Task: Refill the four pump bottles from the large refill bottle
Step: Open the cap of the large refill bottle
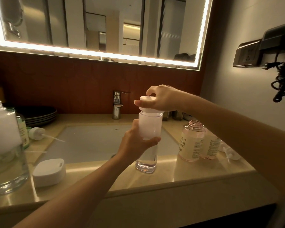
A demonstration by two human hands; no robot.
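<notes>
A tall clear bottle (148, 127) stands on the counter's front edge (171, 178) by the sink. My left hand (135, 142) grips its middle. My right hand (161, 98) holds the white pump cap (147, 104) on its top, fingers curled round the cap. Two pink-tinted labelled bottles (192, 143) stand uncapped at the right, with loose white pump heads (231, 153) beside them. The large clear refill bottle (5, 145) stands uncapped at the far left. A white cap (48, 171) lies next to it, and another pump head with its tube (39, 134) lies behind.
The white sink basin (92, 143) lies under a chrome faucet (117, 104). Dark plates (39, 115) are stacked at the back left. A green-labelled bottle (24, 134) stands behind the refill bottle. A wall-mounted hair dryer (280, 51) hangs at the right.
</notes>
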